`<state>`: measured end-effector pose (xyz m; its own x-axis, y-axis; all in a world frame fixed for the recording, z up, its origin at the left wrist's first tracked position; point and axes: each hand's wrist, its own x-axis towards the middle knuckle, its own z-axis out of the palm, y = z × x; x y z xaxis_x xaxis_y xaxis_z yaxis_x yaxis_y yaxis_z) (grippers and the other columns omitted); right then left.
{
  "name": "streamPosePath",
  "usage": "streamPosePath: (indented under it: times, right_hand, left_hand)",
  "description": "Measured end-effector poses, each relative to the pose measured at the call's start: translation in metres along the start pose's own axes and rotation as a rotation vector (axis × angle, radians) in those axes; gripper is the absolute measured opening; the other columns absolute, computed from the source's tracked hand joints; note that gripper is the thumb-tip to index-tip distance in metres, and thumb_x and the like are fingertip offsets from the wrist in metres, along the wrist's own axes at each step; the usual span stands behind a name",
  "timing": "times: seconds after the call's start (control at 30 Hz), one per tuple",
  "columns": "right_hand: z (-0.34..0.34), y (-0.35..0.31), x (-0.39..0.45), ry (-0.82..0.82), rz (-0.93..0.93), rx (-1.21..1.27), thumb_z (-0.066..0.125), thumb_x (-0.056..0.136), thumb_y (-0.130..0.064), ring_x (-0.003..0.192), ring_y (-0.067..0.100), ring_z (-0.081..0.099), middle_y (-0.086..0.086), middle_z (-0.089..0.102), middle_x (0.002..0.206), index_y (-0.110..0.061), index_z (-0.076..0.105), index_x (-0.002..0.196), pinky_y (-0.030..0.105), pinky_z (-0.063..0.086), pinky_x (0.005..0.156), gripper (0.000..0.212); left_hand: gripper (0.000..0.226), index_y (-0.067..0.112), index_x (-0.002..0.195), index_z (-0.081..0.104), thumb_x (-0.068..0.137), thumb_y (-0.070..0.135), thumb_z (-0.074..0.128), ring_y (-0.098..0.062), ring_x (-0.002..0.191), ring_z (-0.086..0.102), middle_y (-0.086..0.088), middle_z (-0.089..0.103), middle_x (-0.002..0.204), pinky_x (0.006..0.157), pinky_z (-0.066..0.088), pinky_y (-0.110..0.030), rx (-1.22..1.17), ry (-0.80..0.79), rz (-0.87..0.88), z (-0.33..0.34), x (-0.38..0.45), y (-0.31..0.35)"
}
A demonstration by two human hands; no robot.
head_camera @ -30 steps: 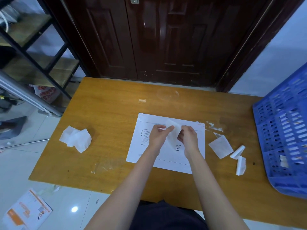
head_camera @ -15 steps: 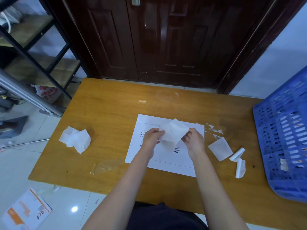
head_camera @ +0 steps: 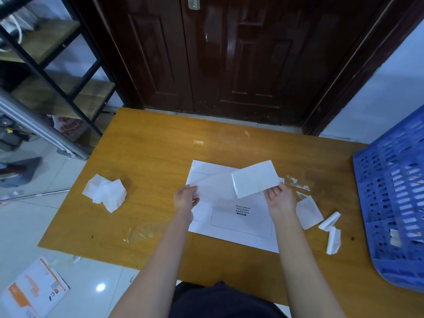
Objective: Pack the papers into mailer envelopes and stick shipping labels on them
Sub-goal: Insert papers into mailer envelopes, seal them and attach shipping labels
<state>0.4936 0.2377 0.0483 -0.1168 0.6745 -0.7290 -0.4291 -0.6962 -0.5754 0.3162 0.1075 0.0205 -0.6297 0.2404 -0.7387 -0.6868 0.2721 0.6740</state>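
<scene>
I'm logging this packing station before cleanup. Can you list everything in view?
mailer envelope: one, white, flat at table centre
label: one, white, held above the envelope
backing sheet: one, translucent, peeled leftward off the label
crumpled papers: one pile, white, table left
paper scraps: several, white, table right
table: one, orange wood
crate: one, blue, far right
left hand: pinches the backing
right hand: holds the label
</scene>
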Motion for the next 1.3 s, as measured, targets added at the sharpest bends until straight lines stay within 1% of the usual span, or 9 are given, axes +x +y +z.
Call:
streamPosePath:
  times: [0.17, 0.33, 0.5, 0.6, 0.7, 0.77, 0.9, 1.13, 1.3]
  right_hand:
    - [-0.001, -0.011, 0.006, 0.004, -0.029, 0.061, 0.039, 0.102, -0.019, 0.131, 0.023, 0.046, 0.012, 0.048, 0.141, -0.001, 0.046, 0.133, 0.031, 0.041, 0.104, 0.036]
    - [0.007, -0.003, 0.006, -0.062, -0.038, -0.010, 0.047, 0.099, -0.017, 0.110, 0.019, 0.057, 0.009, 0.058, 0.127, -0.007, 0.054, 0.116, 0.027, 0.045, 0.091, 0.021]
    - [0.018, 0.004, -0.001, -0.153, -0.087, -0.115, 0.055, 0.096, -0.021, 0.098, 0.014, 0.064, 0.001, 0.068, 0.102, -0.009, 0.058, 0.112, 0.023, 0.050, 0.080, 0.020]
    - [0.022, 0.007, -0.005, -0.123, -0.161, -0.309, 0.061, 0.093, -0.025, 0.090, 0.009, 0.061, -0.004, 0.065, 0.091, -0.016, 0.064, 0.106, 0.021, 0.045, 0.084, 0.017]
    - [0.021, 0.008, -0.013, -0.124, -0.215, -0.503, 0.067, 0.088, -0.029, 0.061, 0.010, 0.039, -0.005, 0.045, 0.063, -0.021, 0.069, 0.085, 0.020, 0.038, 0.074, 0.009]
    - [0.016, 0.009, -0.021, -0.204, -0.240, -0.545, 0.068, 0.087, -0.026, 0.055, 0.009, 0.042, -0.003, 0.052, 0.059, -0.019, 0.070, 0.080, 0.020, 0.039, 0.067, 0.010]
    - [0.004, 0.012, -0.032, -0.331, -0.276, -0.714, 0.067, 0.088, -0.024, 0.076, 0.013, 0.070, 0.002, 0.075, 0.085, -0.014, 0.074, 0.094, 0.023, 0.050, 0.080, 0.014]
    - [-0.027, 0.010, -0.030, -0.370, -0.245, -0.887, 0.072, 0.077, 0.000, 0.076, -0.001, 0.065, 0.009, 0.072, 0.099, -0.004, 0.073, 0.099, 0.007, 0.046, 0.066, 0.022]
    - [-0.045, 0.011, -0.028, -0.456, -0.104, -0.955, 0.075, 0.079, -0.023, 0.094, 0.002, 0.064, -0.005, 0.068, 0.111, -0.020, 0.068, 0.108, 0.017, 0.047, 0.081, 0.030]
  left_hand:
    - [0.022, 0.008, 0.111, 0.054, 0.092, 0.017, 0.061, -0.018, 0.073, 0.057, -0.009, 0.057, 0.099, 0.067, 0.049, -0.024, -0.041, 0.217, 0.020, -0.016, 0.011, 0.004]
    - [0.062, 0.009, 0.130, 0.042, 0.081, 0.027, 0.074, -0.033, 0.116, 0.049, -0.016, 0.047, 0.128, 0.088, 0.041, -0.039, 0.203, 0.384, -0.007, -0.017, 0.013, -0.001]
    - [0.074, 0.024, 0.137, 0.037, 0.073, 0.023, 0.076, -0.036, 0.127, 0.028, -0.013, 0.021, 0.149, 0.103, 0.029, -0.043, 0.553, 0.603, 0.184, -0.010, 0.008, -0.005]
    - [0.052, 0.023, 0.124, 0.054, 0.075, 0.018, 0.071, -0.033, 0.136, 0.023, -0.006, 0.025, 0.154, 0.105, 0.026, -0.046, 0.737, 0.554, 0.491, -0.005, 0.003, -0.015]
    - [0.016, 0.015, 0.102, 0.063, 0.088, 0.022, 0.061, -0.029, 0.108, 0.057, -0.003, 0.066, 0.108, 0.086, 0.044, -0.039, 0.688, 0.298, 0.635, 0.008, -0.009, -0.014]
    - [0.025, 0.009, 0.098, 0.063, 0.095, 0.031, 0.052, -0.026, 0.083, 0.069, -0.006, 0.072, 0.083, 0.078, 0.054, -0.037, 0.414, -0.016, 0.350, 0.021, -0.023, -0.006]
    - [0.053, 0.005, 0.111, 0.062, 0.096, 0.052, 0.041, -0.025, 0.094, 0.069, -0.012, 0.073, 0.102, 0.081, 0.054, -0.035, 0.048, -0.472, -0.219, 0.034, -0.033, -0.002]
    - [0.034, 0.012, 0.100, 0.060, 0.086, 0.043, 0.061, -0.020, 0.082, 0.063, -0.006, 0.066, 0.089, 0.072, 0.051, -0.029, 0.107, -0.378, -0.222, 0.041, -0.032, -0.009]
    - [0.006, 0.013, 0.090, 0.063, 0.086, 0.015, 0.067, -0.020, 0.082, 0.060, -0.008, 0.065, 0.097, 0.068, 0.048, -0.027, 0.315, -0.282, -0.115, 0.050, -0.029, -0.027]
